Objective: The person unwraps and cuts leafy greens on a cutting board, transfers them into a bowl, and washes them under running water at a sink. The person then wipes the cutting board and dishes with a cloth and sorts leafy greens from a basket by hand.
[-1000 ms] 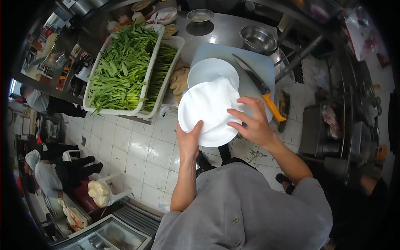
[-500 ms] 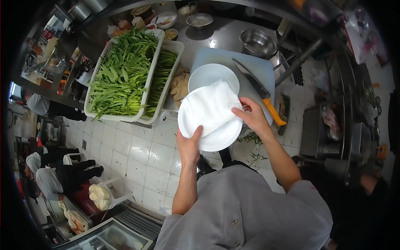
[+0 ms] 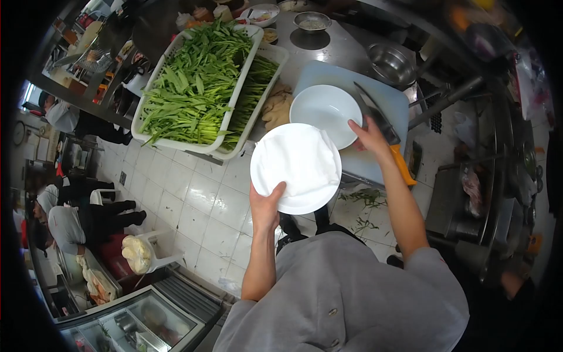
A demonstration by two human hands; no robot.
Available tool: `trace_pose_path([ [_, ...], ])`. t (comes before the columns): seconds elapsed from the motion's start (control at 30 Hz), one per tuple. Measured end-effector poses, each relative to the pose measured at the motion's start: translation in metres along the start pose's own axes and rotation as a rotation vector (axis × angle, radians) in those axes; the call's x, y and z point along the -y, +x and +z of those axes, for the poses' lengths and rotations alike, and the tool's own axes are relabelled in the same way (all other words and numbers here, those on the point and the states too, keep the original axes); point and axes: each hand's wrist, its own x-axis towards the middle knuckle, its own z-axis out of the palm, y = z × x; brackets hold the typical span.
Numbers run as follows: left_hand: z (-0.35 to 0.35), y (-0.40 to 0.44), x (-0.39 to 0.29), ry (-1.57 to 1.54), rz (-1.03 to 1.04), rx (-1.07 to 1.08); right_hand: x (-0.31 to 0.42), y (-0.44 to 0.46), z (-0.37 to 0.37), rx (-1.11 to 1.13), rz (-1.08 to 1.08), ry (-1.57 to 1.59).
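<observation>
My left hand (image 3: 267,205) grips the near-left rim of a round white plate (image 3: 293,203), its thumb on top. A white cloth or paper sheet (image 3: 302,155) lies over the plate, with no hand on it. My right hand (image 3: 370,134) grasps the right rim of a shallow white bowl (image 3: 325,111), thumb at the edge and the other fingers partly hidden. The bowl is over a pale blue cutting board (image 3: 316,71). Just right of that hand, a large knife (image 3: 403,165) with an orange handle lies on the board.
Two stacked white baskets (image 3: 237,97) of leafy greens (image 3: 196,88) stand at left, beside a tan cloth (image 3: 277,110). Metal bowls (image 3: 392,63) sit on the steel counter (image 3: 346,38). Green scraps lie on the tiled floor (image 3: 199,205). Other people (image 3: 67,226) are at far left.
My right hand has let go of the cloth or paper and moved up and right to the bowl's rim. My left hand still holds the plate. The whole view has shifted slightly.
</observation>
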Motion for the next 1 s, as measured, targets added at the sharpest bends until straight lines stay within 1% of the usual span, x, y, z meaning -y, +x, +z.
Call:
trace_pose_path([
  [0.03, -0.006, -0.001, -0.001, -0.002, 0.018, -0.004, 0.008, 0.008, 0.001, 0.172, 0.183, 0.130],
  [0.07, -0.014, -0.002, 0.001, -0.006, 0.036, -0.009, -0.010, 0.033, 0.001, 0.243, 0.164, 0.127],
  [0.1, -0.021, -0.003, 0.002, -0.010, 0.053, -0.016, -0.011, 0.039, -0.001, 0.205, 0.122, 0.127],
  [0.17, -0.034, -0.003, -0.002, -0.074, 0.008, -0.070, -0.011, 0.046, -0.003, 0.129, 0.033, 0.123],
  [0.23, -0.047, -0.001, -0.006, -0.103, -0.016, -0.107, -0.012, 0.039, -0.026, 0.158, -0.094, 0.231],
  [0.3, -0.062, 0.003, -0.006, -0.098, -0.027, -0.124, 0.006, 0.016, -0.044, 0.090, -0.117, 0.267],
  [0.37, -0.079, 0.013, 0.006, -0.120, -0.071, -0.120, 0.039, -0.020, -0.050, 0.063, -0.129, 0.232],
  [0.4, -0.083, 0.018, 0.009, -0.128, -0.096, -0.108, 0.049, -0.036, -0.048, 0.088, -0.142, 0.232],
  [0.47, -0.079, 0.025, 0.008, -0.116, -0.116, -0.076, 0.064, -0.069, -0.036, 0.121, -0.171, 0.233],
  [0.57, -0.072, 0.031, 0.007, -0.128, -0.151, 0.010, 0.080, -0.113, -0.003, 0.202, -0.214, 0.092],
  [0.6, -0.071, 0.032, 0.006, -0.138, -0.162, 0.039, 0.083, -0.125, 0.011, 0.215, -0.229, 0.117],
  [0.67, -0.075, 0.035, 0.007, -0.136, -0.171, 0.097, 0.083, -0.141, 0.037, 0.249, -0.260, 0.167],
  [0.77, -0.080, 0.036, 0.003, -0.146, -0.172, 0.146, 0.071, -0.150, 0.060, 0.291, -0.236, 0.107],
  [0.8, -0.081, 0.032, -0.001, -0.149, -0.168, 0.162, 0.067, -0.153, 0.066, 0.272, -0.213, 0.089],
  [0.83, -0.083, 0.028, -0.006, -0.152, -0.162, 0.177, 0.065, -0.157, 0.074, 0.258, -0.229, 0.040],
  [0.93, -0.083, 0.017, -0.026, -0.144, -0.234, 0.143, 0.059, -0.166, 0.088, 0.222, -0.309, -0.140],
  [1.0, -0.090, 0.017, -0.027, -0.171, -0.260, 0.141, 0.065, -0.170, 0.077, 0.343, -0.064, -0.023],
])
